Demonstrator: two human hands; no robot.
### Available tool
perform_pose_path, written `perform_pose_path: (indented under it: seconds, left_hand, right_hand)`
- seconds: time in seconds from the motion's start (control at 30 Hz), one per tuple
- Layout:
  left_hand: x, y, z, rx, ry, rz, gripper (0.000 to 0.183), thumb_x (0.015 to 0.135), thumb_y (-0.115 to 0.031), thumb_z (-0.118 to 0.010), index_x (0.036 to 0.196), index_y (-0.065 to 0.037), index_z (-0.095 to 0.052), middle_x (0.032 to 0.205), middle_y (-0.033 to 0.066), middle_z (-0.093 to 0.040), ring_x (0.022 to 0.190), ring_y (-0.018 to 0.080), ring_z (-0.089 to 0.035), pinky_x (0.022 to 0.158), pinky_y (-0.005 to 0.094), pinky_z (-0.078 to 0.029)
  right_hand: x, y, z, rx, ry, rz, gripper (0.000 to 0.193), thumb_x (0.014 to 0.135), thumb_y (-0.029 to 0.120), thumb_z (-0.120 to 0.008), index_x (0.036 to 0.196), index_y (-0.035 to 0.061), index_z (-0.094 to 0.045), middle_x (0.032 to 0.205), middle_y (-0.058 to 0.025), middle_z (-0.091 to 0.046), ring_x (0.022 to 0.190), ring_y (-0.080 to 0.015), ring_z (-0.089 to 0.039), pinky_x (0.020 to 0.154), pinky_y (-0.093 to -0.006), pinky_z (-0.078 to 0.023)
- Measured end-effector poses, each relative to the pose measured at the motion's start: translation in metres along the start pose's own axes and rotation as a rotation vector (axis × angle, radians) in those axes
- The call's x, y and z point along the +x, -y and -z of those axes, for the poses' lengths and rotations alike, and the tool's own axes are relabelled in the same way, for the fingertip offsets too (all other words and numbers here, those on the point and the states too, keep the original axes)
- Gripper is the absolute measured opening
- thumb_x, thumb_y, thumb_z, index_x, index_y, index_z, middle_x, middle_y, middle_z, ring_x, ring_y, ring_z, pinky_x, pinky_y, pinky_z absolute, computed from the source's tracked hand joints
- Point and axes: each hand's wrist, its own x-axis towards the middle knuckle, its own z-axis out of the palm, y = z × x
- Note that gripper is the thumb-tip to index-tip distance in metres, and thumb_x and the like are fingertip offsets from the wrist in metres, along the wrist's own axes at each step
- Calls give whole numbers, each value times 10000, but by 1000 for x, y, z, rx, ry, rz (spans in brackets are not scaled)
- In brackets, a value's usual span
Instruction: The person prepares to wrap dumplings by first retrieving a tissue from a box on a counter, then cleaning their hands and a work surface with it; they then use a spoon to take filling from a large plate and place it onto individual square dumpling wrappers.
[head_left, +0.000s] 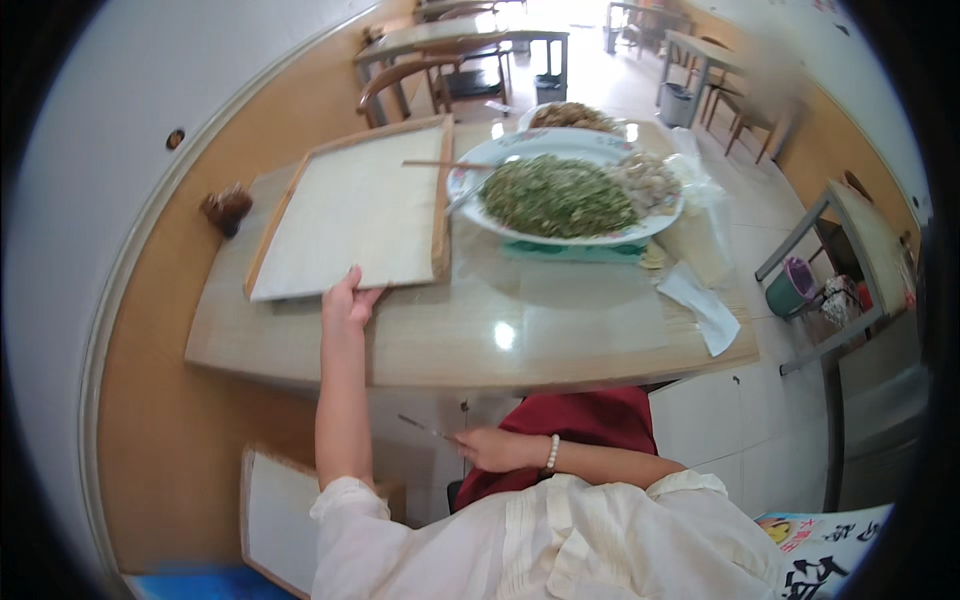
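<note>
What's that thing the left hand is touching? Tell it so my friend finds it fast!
Find the big table, then look at its left half. There lies a flat white board with wooden edging, the left hand at its near edge. Unlike the oval plate beside it, it's four-cornered.

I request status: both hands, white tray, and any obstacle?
Left grip holds white tray, near edge. Right grip holds thin tool. Wooden stick overhangs tray's right edge.

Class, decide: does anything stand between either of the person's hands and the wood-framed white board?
Nothing visible separates the left hand from the wood-framed white board; it grips the near edge. Between the right hand, holding a thin tool, and the board lies the table edge, though their heights are unclear.
</note>
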Motion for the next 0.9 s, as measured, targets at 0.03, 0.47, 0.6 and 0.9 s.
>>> perform_pose_path:
  seconds: [0.03,0.47,0.6,0.9]
  left_hand:
    - [3,2,-4,13,-3,26,327,932,-15,-532,1235,61,-437,1259,201,-531,1144,382,-551,952,606,-485]
    - [-12,-35,3,1131,-66,-73,309,853,-224,-642,816,69,-552,649,217,-618,482,302,-623,394,385,-536]
    - [-82,-62,-61,1094,116,-514,231,866,-166,-602,747,29,-568,606,120,-602,446,170,-591,392,289,-486]
    - [-71,-15,-182,1459,534,-1292,204,872,-57,-605,1056,23,-642,967,173,-679,922,262,-659,813,325,-506]
  right_hand:
    - [-5,-2,1,-29,-26,26,264,954,149,-474,1143,-34,-499,869,-255,-593,809,-379,-592,742,-449,-463]
    - [-80,39,34,-126,-97,57,307,929,77,-466,1202,-64,-472,857,-234,-615,716,-345,-615,642,-414,-490]
    - [-124,58,66,115,-173,115,430,894,17,-411,1322,-25,-427,900,-166,-649,718,-282,-611,686,-361,-511]
    - [-201,47,123,564,-521,110,405,971,62,-434,1372,7,-447,894,-40,-635,630,-52,-466,572,-198,-433]
